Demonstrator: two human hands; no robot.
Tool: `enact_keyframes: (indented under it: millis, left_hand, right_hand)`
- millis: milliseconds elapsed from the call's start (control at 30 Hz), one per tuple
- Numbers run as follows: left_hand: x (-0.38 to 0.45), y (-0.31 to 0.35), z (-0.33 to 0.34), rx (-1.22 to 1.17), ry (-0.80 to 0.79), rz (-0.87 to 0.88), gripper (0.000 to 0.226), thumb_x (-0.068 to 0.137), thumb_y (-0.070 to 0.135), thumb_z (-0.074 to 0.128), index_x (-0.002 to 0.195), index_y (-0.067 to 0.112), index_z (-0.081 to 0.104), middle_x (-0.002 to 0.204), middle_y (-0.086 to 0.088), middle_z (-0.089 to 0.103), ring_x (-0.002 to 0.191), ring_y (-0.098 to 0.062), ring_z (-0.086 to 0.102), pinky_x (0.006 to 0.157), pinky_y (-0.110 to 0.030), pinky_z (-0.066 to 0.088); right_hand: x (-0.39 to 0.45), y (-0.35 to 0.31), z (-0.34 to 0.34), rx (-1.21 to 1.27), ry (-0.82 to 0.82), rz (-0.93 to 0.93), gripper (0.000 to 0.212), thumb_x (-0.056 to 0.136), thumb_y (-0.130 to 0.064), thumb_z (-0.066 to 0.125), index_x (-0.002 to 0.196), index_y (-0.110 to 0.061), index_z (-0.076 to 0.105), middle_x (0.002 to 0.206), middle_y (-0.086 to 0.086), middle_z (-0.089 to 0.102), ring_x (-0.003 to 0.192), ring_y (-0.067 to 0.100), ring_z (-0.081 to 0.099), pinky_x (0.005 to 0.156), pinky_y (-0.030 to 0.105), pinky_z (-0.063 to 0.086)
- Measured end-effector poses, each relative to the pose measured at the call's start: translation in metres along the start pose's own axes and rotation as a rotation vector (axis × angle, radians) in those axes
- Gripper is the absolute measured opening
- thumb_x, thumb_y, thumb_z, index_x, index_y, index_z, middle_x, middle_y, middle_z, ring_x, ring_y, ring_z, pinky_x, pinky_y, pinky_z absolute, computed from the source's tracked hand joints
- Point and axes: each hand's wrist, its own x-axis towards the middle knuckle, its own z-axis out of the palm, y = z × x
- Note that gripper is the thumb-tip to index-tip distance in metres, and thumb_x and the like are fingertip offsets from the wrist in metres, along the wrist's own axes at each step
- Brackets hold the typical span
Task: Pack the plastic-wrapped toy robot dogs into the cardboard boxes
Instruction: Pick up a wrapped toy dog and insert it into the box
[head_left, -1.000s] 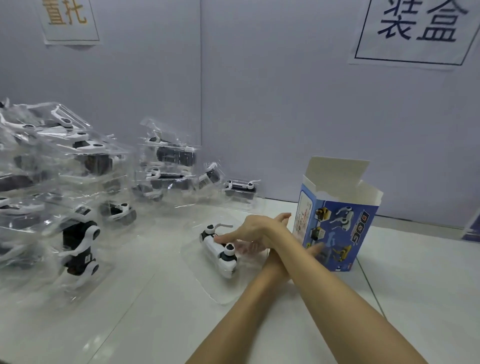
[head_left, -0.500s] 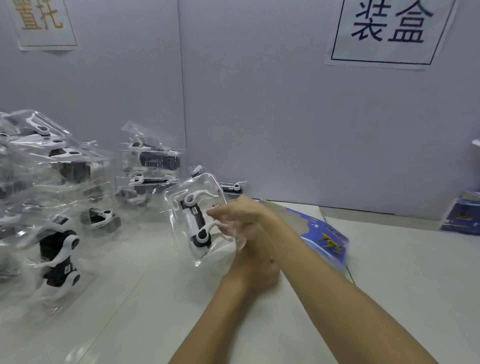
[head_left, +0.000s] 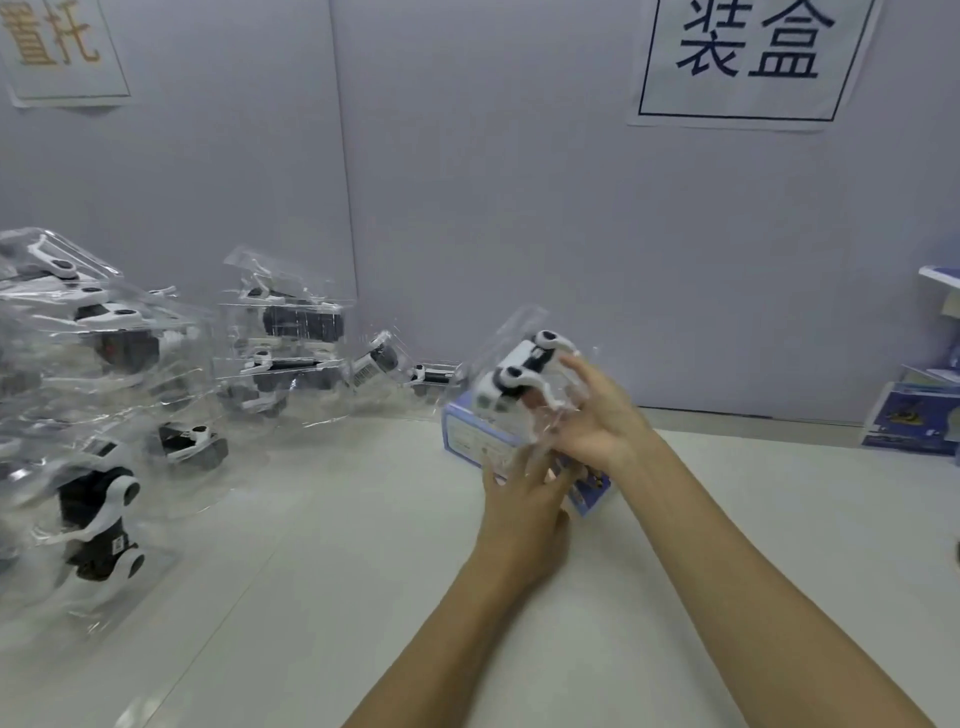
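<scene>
Head view, left to right: paper sign w/ orange characters (head_left: 57, 49) top left on the grey wall. Below it, far left on the white desk (head_left: 332, 571), a heap of clear-plastic-wrapped black & white toy robot dogs (head_left: 98, 415), stacked several high. Just right of that, a smaller stack of the same wrapped dogs (head_left: 291, 343) against the wall, w/ a few single ones trailing off to the right. Centre: left hand (head_left: 524, 499) low over the desk, fingers fairly straight & spread, tips at the lower edge of the wrap and in front of the blue & white cardboard box (head_left: 483, 434); can't tell if it pinches anything. Box lies on its side on the desk, partly hidden by both hands. Right hand (head_left: 592, 415) raised above the box, fingers curled round a white toy robot dog in clear plastic wrap (head_left: 519, 374), tilted, held over the box's left end. Upper right: white sign w/ dark blue characters (head_left: 753, 47). Far right edge: more blue printed boxes (head_left: 914, 415) by the wall
</scene>
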Motion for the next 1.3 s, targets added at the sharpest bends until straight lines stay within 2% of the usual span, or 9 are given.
enact_keyframes:
  millis: [67, 167, 333, 467, 567, 800, 1000, 1100, 1300]
  left_hand:
    - [-0.001, -0.009, -0.002, -0.111, -0.017, -0.077, 0.073, 0.081, 0.002, 0.050, 0.150, 0.022, 0.049, 0.158, -0.002, 0.040, 0.155, -0.027, 0.024, 0.103, -0.045, 0.046]
    - [0.002, -0.013, -0.008, -0.084, 0.075, -0.138, 0.061, 0.074, 0.002, 0.050, 0.133, 0.016, 0.057, 0.138, 0.002, 0.056, 0.133, -0.026, 0.047, 0.085, -0.038, 0.045]
    - [0.006, -0.023, -0.008, -0.176, 0.210, -0.181, 0.041, 0.082, -0.002, 0.064, 0.117, 0.019, 0.071, 0.121, 0.011, 0.069, 0.117, -0.016, 0.059, 0.082, -0.033, 0.053]
    - [0.007, -0.022, -0.016, -0.200, 0.318, -0.264, 0.037, 0.089, 0.004, 0.071, 0.117, 0.026, 0.078, 0.117, 0.015, 0.073, 0.112, -0.004, 0.059, 0.070, -0.030, 0.053]
    - [0.012, -0.016, -0.030, -0.154, 0.437, -0.306, 0.036, 0.082, 0.004, 0.079, 0.109, 0.027, 0.082, 0.095, 0.012, 0.075, 0.088, -0.013, 0.063, 0.059, -0.025, 0.042]
    - [0.017, -0.011, -0.044, -0.099, 0.449, -0.471, 0.020, 0.087, 0.023, 0.077, 0.105, 0.028, 0.083, 0.099, 0.015, 0.074, 0.104, -0.015, 0.056, 0.062, -0.030, 0.047]
    - [0.012, -0.005, -0.039, -0.187, 0.451, -0.449, 0.023, 0.085, 0.024, 0.080, 0.107, 0.030, 0.083, 0.094, 0.022, 0.067, 0.095, 0.004, 0.039, 0.062, -0.030, 0.049]
    - [0.007, 0.001, -0.035, -0.177, 0.376, -0.370, 0.026, 0.084, 0.023, 0.080, 0.110, 0.028, 0.083, 0.098, 0.020, 0.069, 0.103, -0.003, 0.049, 0.065, -0.032, 0.054]
    - [0.005, 0.011, -0.027, -0.246, 0.313, -0.273, 0.032, 0.086, 0.016, 0.078, 0.118, 0.019, 0.080, 0.117, 0.006, 0.076, 0.101, -0.015, 0.046, 0.083, -0.027, 0.050]
  right_hand:
    - [-0.007, -0.010, -0.021, 0.010, 0.037, -0.097, 0.059, 0.067, -0.037, 0.088, 0.118, -0.015, 0.069, 0.107, 0.012, 0.069, 0.084, 0.029, 0.068, 0.074, 0.037, 0.050]
    - [-0.013, -0.014, -0.055, -0.054, 0.131, -0.197, 0.056, 0.060, -0.048, 0.089, 0.107, -0.021, 0.076, 0.080, 0.003, 0.073, 0.068, 0.020, 0.069, 0.058, 0.029, 0.048]
    - [-0.020, -0.012, -0.104, 0.088, 0.314, -0.246, 0.048, 0.089, -0.068, 0.060, 0.110, -0.026, 0.074, 0.099, 0.003, 0.076, 0.066, 0.020, 0.074, 0.058, 0.029, 0.051]
    - [-0.025, -0.008, -0.118, 0.152, 0.326, -0.269, 0.047, 0.097, -0.059, 0.046, 0.126, -0.027, 0.064, 0.109, 0.007, 0.075, 0.068, 0.024, 0.073, 0.054, 0.026, 0.031]
    - [-0.029, -0.006, -0.123, 0.310, 0.308, -0.310, 0.038, 0.099, -0.043, 0.042, 0.118, -0.025, 0.070, 0.103, 0.007, 0.076, 0.060, 0.024, 0.073, 0.052, 0.025, 0.049]
    - [-0.023, 0.008, -0.126, 0.138, 0.329, -0.156, 0.027, 0.100, -0.047, 0.047, 0.110, -0.024, 0.054, 0.100, 0.007, 0.077, 0.069, 0.029, 0.076, 0.054, 0.026, 0.038]
    - [-0.013, 0.029, -0.103, 0.048, 0.426, -0.150, 0.026, 0.094, -0.044, 0.067, 0.101, -0.020, 0.060, 0.095, 0.016, 0.070, 0.067, 0.033, 0.072, 0.053, 0.037, 0.055]
    - [-0.010, 0.035, -0.098, 0.149, 0.520, -0.209, 0.040, 0.091, -0.034, 0.076, 0.114, -0.009, 0.056, 0.098, 0.022, 0.067, 0.062, 0.033, 0.071, 0.042, 0.033, 0.054]
    - [-0.011, 0.044, -0.090, 0.283, 0.621, -0.366, 0.069, 0.086, -0.033, 0.085, 0.131, -0.013, 0.036, 0.112, 0.021, 0.063, 0.063, 0.027, 0.076, 0.066, 0.049, 0.066]
